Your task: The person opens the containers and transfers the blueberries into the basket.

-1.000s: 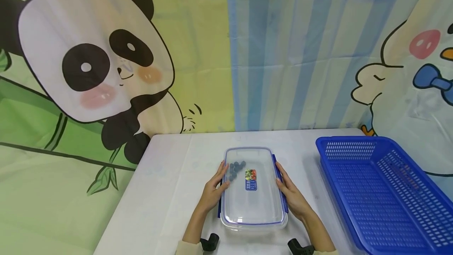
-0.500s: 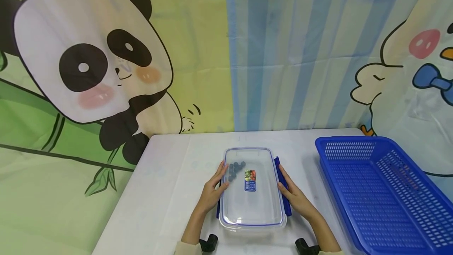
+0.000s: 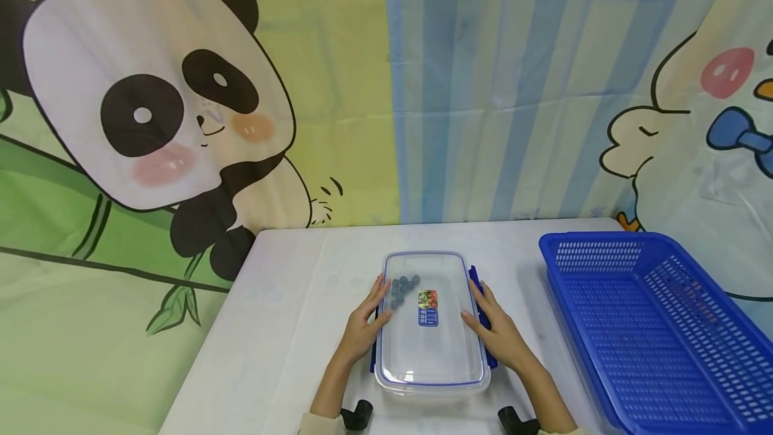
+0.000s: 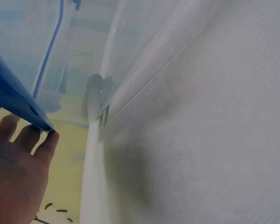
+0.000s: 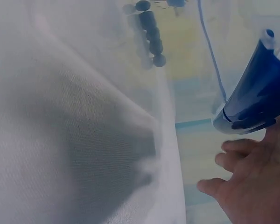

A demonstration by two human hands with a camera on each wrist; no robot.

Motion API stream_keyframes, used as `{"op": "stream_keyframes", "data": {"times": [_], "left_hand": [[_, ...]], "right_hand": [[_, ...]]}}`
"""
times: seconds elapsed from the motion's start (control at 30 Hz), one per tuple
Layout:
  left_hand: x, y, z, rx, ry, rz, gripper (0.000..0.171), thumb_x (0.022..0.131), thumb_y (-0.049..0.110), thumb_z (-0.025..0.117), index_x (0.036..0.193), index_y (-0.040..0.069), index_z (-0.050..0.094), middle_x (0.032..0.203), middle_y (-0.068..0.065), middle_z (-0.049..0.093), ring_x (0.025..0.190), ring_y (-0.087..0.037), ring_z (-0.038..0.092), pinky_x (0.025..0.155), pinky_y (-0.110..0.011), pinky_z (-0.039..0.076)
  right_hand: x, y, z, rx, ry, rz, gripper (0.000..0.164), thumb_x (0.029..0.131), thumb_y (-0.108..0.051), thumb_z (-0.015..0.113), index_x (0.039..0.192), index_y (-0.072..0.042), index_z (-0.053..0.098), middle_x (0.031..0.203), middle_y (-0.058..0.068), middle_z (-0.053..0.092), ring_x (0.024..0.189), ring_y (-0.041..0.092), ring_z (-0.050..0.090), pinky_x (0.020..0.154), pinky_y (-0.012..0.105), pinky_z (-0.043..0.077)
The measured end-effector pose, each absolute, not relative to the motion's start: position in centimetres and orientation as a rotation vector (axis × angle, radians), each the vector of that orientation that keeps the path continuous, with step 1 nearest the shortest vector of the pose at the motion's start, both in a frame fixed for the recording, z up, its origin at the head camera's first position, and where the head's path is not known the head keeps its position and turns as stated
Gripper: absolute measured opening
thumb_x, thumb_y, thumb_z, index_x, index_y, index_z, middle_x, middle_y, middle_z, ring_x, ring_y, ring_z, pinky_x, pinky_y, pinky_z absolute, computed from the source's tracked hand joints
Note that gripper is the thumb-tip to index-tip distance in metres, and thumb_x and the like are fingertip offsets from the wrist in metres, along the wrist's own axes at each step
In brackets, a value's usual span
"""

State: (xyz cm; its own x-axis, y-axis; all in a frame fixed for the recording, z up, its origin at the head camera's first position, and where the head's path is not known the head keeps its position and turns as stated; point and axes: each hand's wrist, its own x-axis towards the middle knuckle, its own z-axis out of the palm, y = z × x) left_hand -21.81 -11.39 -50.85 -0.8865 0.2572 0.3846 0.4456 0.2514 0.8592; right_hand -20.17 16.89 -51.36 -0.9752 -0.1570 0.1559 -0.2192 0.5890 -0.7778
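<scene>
**Clear lidded box (image 3: 431, 391) between two hands, long axis near to far**

Sits flat on the white table (image 3: 314, 301), near the middle, to the left of the blue basket (image 3: 652, 354). Lies directly right of the left hand (image 3: 359, 331) and directly left of the right hand (image 3: 501, 334), about equally close to both. Turns a long side to each palm and a short end to the near side.

On the left, fingers loosely extended, tips touching the lower edge of the left flap (image 4: 14, 91), thumb at the rim of the lid (image 3: 433, 351). On the right, fingers slightly bent and apart, just under the right flap (image 5: 259, 88), thumb laid a little farther in over the lid. No fist, no plain clamp on either side; cannot tell how hard either thumb presses.

Looks like see-through plastic, rectangular with rounded corners, lid on, edged with a blue line. Shows the right flap, deep blue, slanting out from the wall. Bears a small label (image 3: 428, 307) in the far half, colourful above, blue below. Seems to hold small dark round pieces (image 3: 398, 292), clustered toward the far left.
</scene>
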Motion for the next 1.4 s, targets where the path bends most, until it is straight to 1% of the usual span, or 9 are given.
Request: {"op": "stream_keyframes", "data": {"times": [0.1, 0.2, 0.3, 0.4, 0.57, 0.7, 0.93, 1.23, 1.4], "left_hand": [[-22.0, -11.4, -51.6, -0.638, -2.355, -1.66, 0.051, 0.089, 0.005, 0.057, 0.137, 0.002, 0.042, 0.148, -0.012, 0.027, 0.135, -0.027, 0.024, 0.107, -0.051, 0.023], [-22.1, -11.3, -52.4, -0.582, -2.399, -1.581, 0.055, 0.09, 0.011, 0.058, 0.14, 0.005, 0.037, 0.149, -0.008, 0.026, 0.135, -0.024, 0.024, 0.108, -0.045, 0.023], [-21.9, -11.2, -52.5, -0.519, -2.434, -1.504, 0.058, 0.091, 0.019, 0.058, 0.141, 0.001, 0.033, 0.148, -0.009, 0.026, 0.134, -0.024, 0.026, 0.108, -0.04, 0.025], [-21.2, -10.9, -52.1, -0.448, -2.443, -1.486, 0.06, 0.092, 0.023, 0.058, 0.139, -0.004, 0.034, 0.145, -0.012, 0.03, 0.132, -0.026, 0.031, 0.106, -0.039, 0.028], [-20.1, -10.1, -51.6, -0.316, -2.44, -1.567, 0.063, 0.088, 0.027, 0.062, 0.137, -0.003, 0.037, 0.143, -0.011, 0.032, 0.13, -0.026, 0.033, 0.104, -0.037, 0.031], [-19.8, -9.7, -51.8, -0.26, -2.358, -1.678, 0.064, 0.084, 0.022, 0.067, 0.136, -0.002, 0.039, 0.143, -0.011, 0.033, 0.131, -0.025, 0.032, 0.105, -0.034, 0.03], [-18.5, -9.0, -49.4, -0.282, -2.245, -1.849, 0.059, 0.083, 0.002, 0.065, 0.133, -0.011, 0.037, 0.143, -0.02, 0.03, 0.132, -0.033, 0.028, 0.105, -0.036, 0.026], [-18.5, -8.8, -49.1, -0.362, -2.175, -1.843, 0.058, 0.083, -0.002, 0.063, 0.132, -0.014, 0.035, 0.143, -0.024, 0.028, 0.131, -0.036, 0.028, 0.103, -0.034, 0.027], [-18.6, -8.7, -48.8, -0.374, -2.14, -1.814, 0.059, 0.081, -0.004, 0.064, 0.132, -0.015, 0.035, 0.142, -0.024, 0.029, 0.13, -0.038, 0.029, 0.104, -0.032, 0.027]], "right_hand": [[-20.3, 16.9, -51.5, 0.344, -2.72, 1.302, 0.067, 0.09, -0.04, 0.055, 0.147, -0.019, 0.025, 0.153, 0.014, 0.005, 0.136, 0.044, 0.005, 0.099, 0.072, 0.01], [-20.4, 16.8, -51.6, 0.384, -2.685, 1.263, 0.068, 0.09, -0.037, 0.057, 0.146, -0.015, 0.028, 0.154, 0.011, 0.006, 0.138, 0.036, 0.0, 0.103, 0.068, 0.004], [-20.4, 16.6, -51.6, 0.41, -2.647, 1.291, 0.068, 0.091, -0.035, 0.057, 0.146, -0.01, 0.026, 0.153, 0.012, 0.013, 0.139, 0.033, 0.006, 0.105, 0.065, 0.006], [-20.1, 16.2, -51.5, 0.383, -2.625, 1.371, 0.067, 0.092, -0.034, 0.054, 0.146, -0.008, 0.024, 0.151, 0.013, 0.019, 0.137, 0.033, 0.015, 0.108, 0.06, 0.01], [-19.8, 15.6, -51.3, 0.312, -2.591, 1.547, 0.066, 0.095, -0.033, 0.05, 0.147, -0.006, 0.02, 0.151, 0.01, 0.015, 0.137, 0.031, 0.015, 0.109, 0.05, 0.014], [-19.8, 14.9, -51.0, 0.238, -2.563, 1.674, 0.063, 0.096, -0.028, 0.048, 0.147, -0.006, 0.017, 0.152, 0.01, 0.011, 0.138, 0.031, 0.011, 0.111, 0.046, 0.011], [-19.4, 13.7, -49.6, 0.086, -2.414, 2.043, 0.059, 0.098, -0.007, 0.04, 0.147, -0.004, 0.008, 0.153, 0.007, 0.0, 0.139, 0.026, -0.003, 0.113, 0.043, 0.001], [-19.3, 13.7, -49.9, 0.067, -2.312, 2.118, 0.058, 0.097, -0.008, 0.042, 0.148, -0.008, 0.013, 0.154, 0.002, 0.003, 0.14, 0.021, -0.001, 0.114, 0.041, 0.002], [-19.3, 13.6, -49.0, 0.093, -2.265, 2.122, 0.059, 0.097, -0.008, 0.043, 0.148, -0.012, 0.014, 0.153, -0.001, 0.004, 0.139, 0.018, 0.0, 0.114, 0.039, 0.002]]}}
